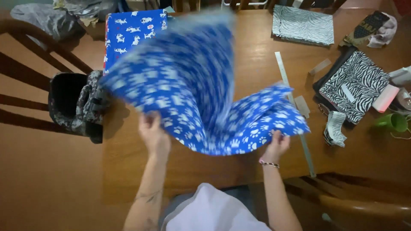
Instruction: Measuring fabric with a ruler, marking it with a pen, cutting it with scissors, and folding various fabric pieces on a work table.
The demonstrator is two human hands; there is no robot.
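Above the wooden desk (252, 64), left hand (153, 136) and right hand (276, 144) each grip the blue paw-print wrapping paper sheet (192, 90); a long metal ruler (295, 107) lies partly beneath it, zebra-striped bag (355, 85) nearby.

Blue dog-print wrapped box (128, 32), table's far-left.

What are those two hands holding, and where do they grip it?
Both hold a blue paw-print wrapping sheet by its near edge: left hand at the left, right hand at the right.
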